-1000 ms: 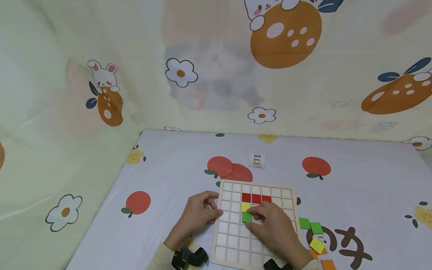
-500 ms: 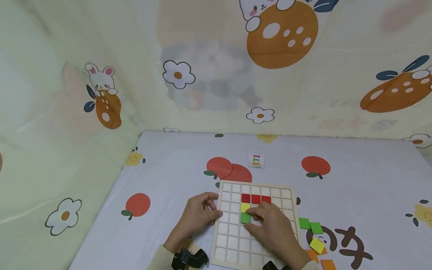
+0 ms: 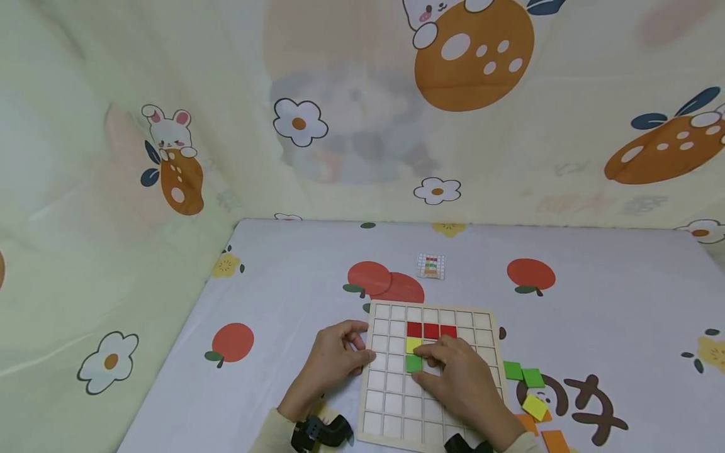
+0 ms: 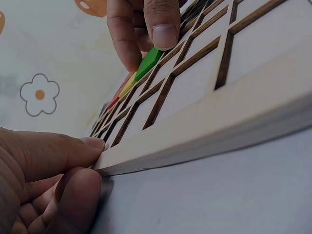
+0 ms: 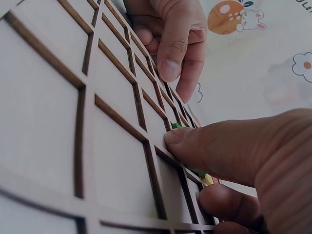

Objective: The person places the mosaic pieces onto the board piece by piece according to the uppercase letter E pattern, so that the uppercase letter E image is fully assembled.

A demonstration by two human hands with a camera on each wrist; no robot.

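Note:
A wooden grid board [image 3: 391,404] lies on the table with its square cells facing up. My left hand [image 3: 334,355] holds its left edge; the thumb [image 4: 90,147] lies over the rim in the left wrist view. Over the board's middle, my right hand [image 3: 459,377] pinches a green square tile [image 3: 414,364] between thumb and forefinger. That tile sits at a cell, slightly tilted in the left wrist view [image 4: 148,63]. Directly above it is a yellow tile [image 3: 413,345], and a row of red tiles [image 3: 431,330] fills cells farther up. The right hand hides several cells.
Beyond the board lies a small pattern card [image 3: 432,267]. To the right are loose green tiles [image 3: 532,378], a yellow tile [image 3: 535,407] and orange tiles [image 3: 555,442], some overlapping. A printed cloth curtain [image 3: 362,126] stands behind the table.

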